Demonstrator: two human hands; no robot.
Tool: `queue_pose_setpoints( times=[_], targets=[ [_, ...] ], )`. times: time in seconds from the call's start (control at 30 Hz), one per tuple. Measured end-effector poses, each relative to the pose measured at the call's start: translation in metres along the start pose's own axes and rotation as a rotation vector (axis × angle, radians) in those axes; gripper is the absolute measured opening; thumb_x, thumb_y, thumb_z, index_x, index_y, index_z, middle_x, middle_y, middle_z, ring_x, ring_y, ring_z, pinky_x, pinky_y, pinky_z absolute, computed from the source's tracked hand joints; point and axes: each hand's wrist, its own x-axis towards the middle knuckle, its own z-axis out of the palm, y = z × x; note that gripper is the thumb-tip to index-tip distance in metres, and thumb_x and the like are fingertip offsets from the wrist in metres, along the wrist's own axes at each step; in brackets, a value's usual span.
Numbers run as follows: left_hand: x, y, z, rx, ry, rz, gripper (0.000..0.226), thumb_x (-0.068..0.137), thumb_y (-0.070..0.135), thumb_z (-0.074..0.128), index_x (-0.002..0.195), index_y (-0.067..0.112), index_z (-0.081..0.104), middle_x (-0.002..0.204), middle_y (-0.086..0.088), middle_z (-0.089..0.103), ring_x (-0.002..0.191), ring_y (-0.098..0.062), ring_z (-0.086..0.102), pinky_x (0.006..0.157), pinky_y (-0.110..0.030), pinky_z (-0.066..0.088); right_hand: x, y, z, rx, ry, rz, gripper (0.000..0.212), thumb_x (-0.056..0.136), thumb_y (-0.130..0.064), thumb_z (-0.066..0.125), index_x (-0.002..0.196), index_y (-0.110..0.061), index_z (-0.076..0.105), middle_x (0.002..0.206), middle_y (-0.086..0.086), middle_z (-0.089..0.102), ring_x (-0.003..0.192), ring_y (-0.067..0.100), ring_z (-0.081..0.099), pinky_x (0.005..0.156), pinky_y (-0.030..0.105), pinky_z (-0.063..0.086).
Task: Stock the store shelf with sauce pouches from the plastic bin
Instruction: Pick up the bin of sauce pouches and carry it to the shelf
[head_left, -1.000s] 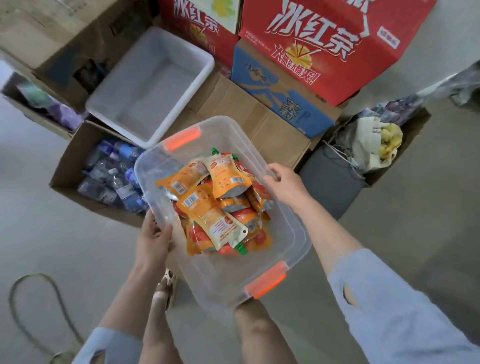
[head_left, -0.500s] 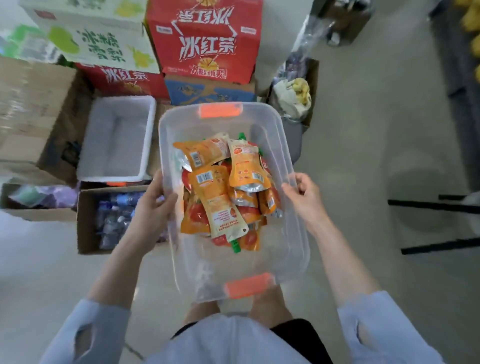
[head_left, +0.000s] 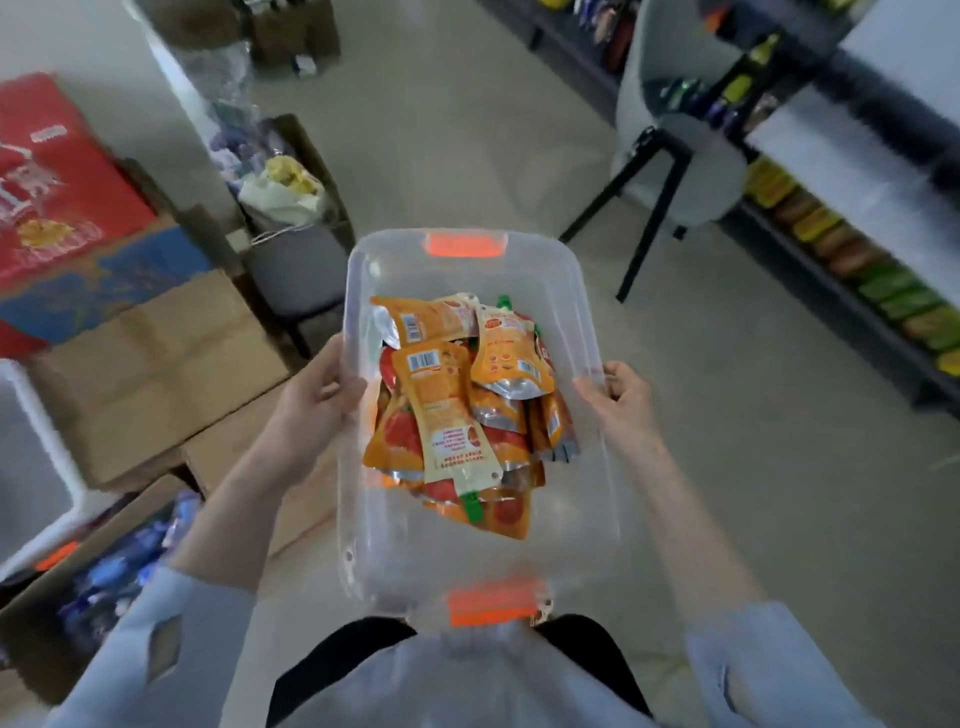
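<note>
Close against the person's waist, the plastic bin is held off the floor with its long axis running straight away from the body, one orange latch at the near end and the other orange latch at the far end. The sauce pouches lie heaped in its middle; the top pouch lies roughly along the bin with its green cap toward the person, while another cap points away. Half a second ago the red carton stood directly beyond the bin; now it sits far to the left and the bin points toward open floor, with the grip unchanged. The left hand clasps the middle of the left long wall, thumb over the rim, and the right hand grips the right rim opposite it, fingers curled, both forearms bent inward. Left of the bin are flat cardboard boxes and what seem to be bottles, blurred, in an open box. Farther off on the right stand a grey chair and the store shelf with its rows of packets.
</note>
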Motion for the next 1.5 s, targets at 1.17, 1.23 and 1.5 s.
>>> queue_pose_setpoints(
  times=[1.17, 1.23, 1.5],
  targets=[
    [0.324, 0.206, 0.868, 0.18, -0.682, 0.02, 0.047, 0.096, 0.008, 0.052, 0.142, 0.018, 0.043, 0.091, 0.006, 0.066, 0.069, 0.001, 0.064, 0.054, -0.015, 0.049, 0.264, 0.293, -0.722, 0.28, 0.783, 0.338, 0.013, 0.08, -0.036, 0.074, 0.086, -0.027, 0.067, 0.079, 0.009, 0.059, 0.07, 0.022, 0.051, 0.061, 0.035, 0.042],
    [0.347, 0.213, 0.897, 0.174, -0.635, 0.02, 0.048, 0.096, 0.009, 0.053, 0.143, 0.014, 0.041, 0.093, 0.002, 0.064, 0.071, 0.0, 0.065, 0.054, -0.016, 0.049, 0.306, 0.296, -0.758, 0.243, 0.737, 0.313, 0.016, 0.082, -0.037, 0.073, 0.092, -0.026, 0.068, 0.081, 0.01, 0.063, 0.072, 0.02, 0.054, 0.062, 0.034, 0.045],
    [0.44, 0.258, 0.975, 0.089, -0.506, 0.057, 0.031, 0.097, 0.0, 0.047, 0.125, 0.013, 0.05, 0.072, 0.014, 0.065, 0.061, -0.002, 0.062, 0.048, -0.016, 0.045, 0.485, 0.277, -0.858, 0.11, 0.564, 0.195, 0.009, 0.087, -0.028, 0.074, 0.086, -0.026, 0.065, 0.076, -0.007, 0.065, 0.068, 0.011, 0.057, 0.064, 0.03, 0.043]
  ],
)
